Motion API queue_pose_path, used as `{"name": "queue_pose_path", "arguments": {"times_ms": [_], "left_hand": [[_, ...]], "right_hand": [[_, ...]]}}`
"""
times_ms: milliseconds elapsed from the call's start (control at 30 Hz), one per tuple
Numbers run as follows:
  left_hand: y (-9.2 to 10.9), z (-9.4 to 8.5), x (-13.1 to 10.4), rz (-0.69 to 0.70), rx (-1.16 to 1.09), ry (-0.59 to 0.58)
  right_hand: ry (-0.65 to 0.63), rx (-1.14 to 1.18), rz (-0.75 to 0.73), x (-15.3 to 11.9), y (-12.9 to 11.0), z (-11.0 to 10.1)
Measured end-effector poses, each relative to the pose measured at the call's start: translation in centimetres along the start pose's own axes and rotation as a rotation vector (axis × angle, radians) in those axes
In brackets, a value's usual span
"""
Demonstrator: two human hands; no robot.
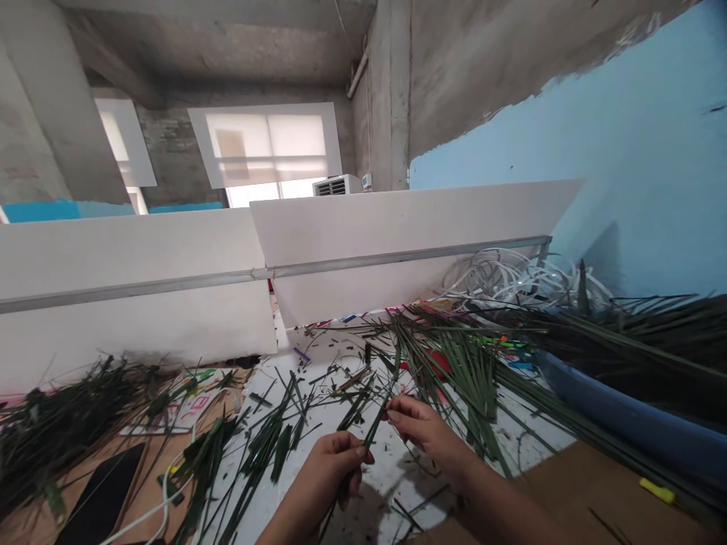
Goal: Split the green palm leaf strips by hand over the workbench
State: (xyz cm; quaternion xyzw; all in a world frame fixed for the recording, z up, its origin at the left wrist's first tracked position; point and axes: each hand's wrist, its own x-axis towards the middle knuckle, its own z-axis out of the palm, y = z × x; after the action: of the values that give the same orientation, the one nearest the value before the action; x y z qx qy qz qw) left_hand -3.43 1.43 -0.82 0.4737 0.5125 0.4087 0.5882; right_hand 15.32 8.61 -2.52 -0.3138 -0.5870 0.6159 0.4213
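Note:
My left hand [342, 463] is closed, thumb and forefinger pinching a narrow green leaf strip [375, 425] near the bottom centre. The strip slants up and to the right from that pinch. Just right of it, my right hand [417, 425] is closed too, its fingertips together at the strip's side. Under both hands lies a white work surface [372, 522] littered with small green scraps. Cut green leaves [264, 446] are spread to the left, and a fan of long green leaves [470, 371] lies to the right.
A blue tub [630, 409] heaped with dark leaves stands at the right. Coiled white tubing [505, 276] lies behind. At the left are a dark phone [102, 496], a white cable [165, 499] and a leaf pile [73, 416]. White panels [397, 227] border the far side.

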Motion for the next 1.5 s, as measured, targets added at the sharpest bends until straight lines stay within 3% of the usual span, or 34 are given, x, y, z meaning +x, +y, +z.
{"name": "queue_pose_path", "arguments": {"times_ms": [633,800,900,967,1067,1133,1267,1500], "left_hand": [[-0.4,-0.1,0.2,0.015,-0.004,0.018],[-0.1,-0.1,0.2,0.03,-0.03,0.037],[0.0,0.1,0.2,0.039,-0.046,0.054],[-0.1,0.5,0.2,0.033,-0.043,0.064],[-0.4,1.4,0.3,0.034,-0.011,0.076],[-0.6,2.0,0.2,0.036,0.019,0.092],[-0.5,3.0,-0.3,0.037,0.026,0.09],[0.2,3.1,-0.8,-0.012,-0.004,-0.01]], "right_hand": [[0.096,-0.088,-0.053,-0.2,0.2,0.3],[0.204,-0.474,-0.099,-0.4,0.4,-0.7],[0.201,-0.648,-0.218,-0.7,-0.1,-0.8],[0.117,-0.571,-0.256,-0.9,-0.3,-0.3],[-0.022,-0.316,-0.166,-1.1,-0.3,0.9],[-0.047,-0.164,-0.102,-1.2,-0.1,1.5],[0.029,-0.016,-0.059,-1.2,0.1,1.6],[0.315,0.106,-0.073,-1.0,-1.0,0.2]]}}
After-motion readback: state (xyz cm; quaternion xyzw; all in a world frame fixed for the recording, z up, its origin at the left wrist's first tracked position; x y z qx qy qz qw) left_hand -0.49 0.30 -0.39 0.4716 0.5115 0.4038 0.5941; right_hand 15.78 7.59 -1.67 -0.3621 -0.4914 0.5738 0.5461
